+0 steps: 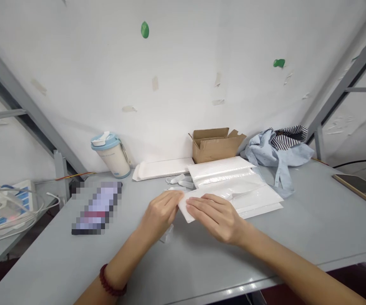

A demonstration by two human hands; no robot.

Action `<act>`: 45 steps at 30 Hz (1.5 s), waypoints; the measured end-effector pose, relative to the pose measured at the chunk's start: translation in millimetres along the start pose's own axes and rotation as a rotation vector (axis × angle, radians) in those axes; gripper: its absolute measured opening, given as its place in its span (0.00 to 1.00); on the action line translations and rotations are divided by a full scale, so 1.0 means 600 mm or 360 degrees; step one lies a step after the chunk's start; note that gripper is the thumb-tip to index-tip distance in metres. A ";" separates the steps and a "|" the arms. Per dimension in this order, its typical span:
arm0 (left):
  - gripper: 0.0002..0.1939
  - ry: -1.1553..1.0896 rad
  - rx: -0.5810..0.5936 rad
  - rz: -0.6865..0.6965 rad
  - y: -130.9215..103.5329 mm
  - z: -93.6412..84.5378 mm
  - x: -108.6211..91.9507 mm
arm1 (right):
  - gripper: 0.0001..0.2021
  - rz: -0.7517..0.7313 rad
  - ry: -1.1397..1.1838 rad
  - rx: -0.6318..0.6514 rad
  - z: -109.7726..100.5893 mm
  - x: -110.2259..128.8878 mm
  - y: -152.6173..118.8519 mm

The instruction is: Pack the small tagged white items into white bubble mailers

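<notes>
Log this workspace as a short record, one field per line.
Left hand: fingers gripping the left edge of a white piece
Right hand: fingers laid on the same piece
Left wrist: dark red bracelet
Beyond the hands: white packets, open cardboard box
Back left: cup with blue lid
Left: phone, pixelated
Back right: light blue cloth
Surface: gray table

The packaging (259, 197) is plain white, on a grey surface (303, 228). Behind it, a cardboard box (219, 149) is brown. A tumbler (114, 160) is cream, with a light-blue lid and base. The cloth (260, 148) is pale blue, its one patterned part in dark-and-white stripes. A pixelated phone (100, 205) shows lavender, a crimson band and near-black edges. The beaded bracelet (107, 283) is dark red. Green patches (145, 29) dot the white wall (185, 55).
</notes>
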State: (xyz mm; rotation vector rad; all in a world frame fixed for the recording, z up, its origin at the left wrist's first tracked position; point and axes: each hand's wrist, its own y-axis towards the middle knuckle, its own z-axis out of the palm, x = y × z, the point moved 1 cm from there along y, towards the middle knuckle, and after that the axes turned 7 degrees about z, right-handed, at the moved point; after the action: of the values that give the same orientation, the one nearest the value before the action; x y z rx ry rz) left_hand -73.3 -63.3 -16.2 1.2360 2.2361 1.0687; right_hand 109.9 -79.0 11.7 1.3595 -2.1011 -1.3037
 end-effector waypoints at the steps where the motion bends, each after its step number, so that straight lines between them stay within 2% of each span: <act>1: 0.13 -0.0004 0.0017 -0.0015 0.000 0.000 0.002 | 0.11 0.0000 0.0016 -0.0014 -0.001 0.001 0.002; 8: 0.12 0.0201 0.0089 -0.0037 0.007 -0.008 -0.008 | 0.09 -0.0003 0.0049 -0.0091 -0.007 -0.002 0.007; 14: 0.12 0.0229 0.0119 -0.0039 0.010 -0.006 -0.013 | 0.08 0.0145 0.0150 -0.0212 0.004 -0.012 -0.009; 24: 0.09 0.0226 -0.0161 -0.0052 0.014 -0.009 -0.019 | 0.05 0.0209 0.0126 -0.0230 0.002 -0.015 -0.006; 34: 0.09 0.0118 -0.0292 -0.0129 0.018 -0.008 -0.030 | 0.04 0.0337 -0.0042 -0.0294 -0.003 -0.023 0.001; 37: 0.07 0.0042 -0.0425 -0.0261 0.022 -0.016 -0.040 | 0.11 0.0419 -0.0182 -0.0451 -0.009 -0.025 0.003; 40: 0.05 -0.0228 -0.0436 -0.0603 0.030 -0.023 -0.048 | 0.16 0.0514 -0.0423 -0.0649 -0.016 -0.026 0.005; 43: 0.08 -0.0876 -0.0141 -0.1146 0.037 -0.015 -0.052 | 0.13 0.0564 -0.0572 -0.0681 -0.019 -0.029 0.007; 45: 0.10 -0.1326 0.0067 -0.1461 0.038 -0.002 -0.054 | 0.08 0.0524 -0.0508 -0.0479 -0.013 -0.034 0.005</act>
State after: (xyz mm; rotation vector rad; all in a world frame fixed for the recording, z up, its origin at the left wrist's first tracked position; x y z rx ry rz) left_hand -43.6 -83.5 0.4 0.3855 1.7736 0.0975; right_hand 123.4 -65.5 22.7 0.6851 -2.0946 -1.6860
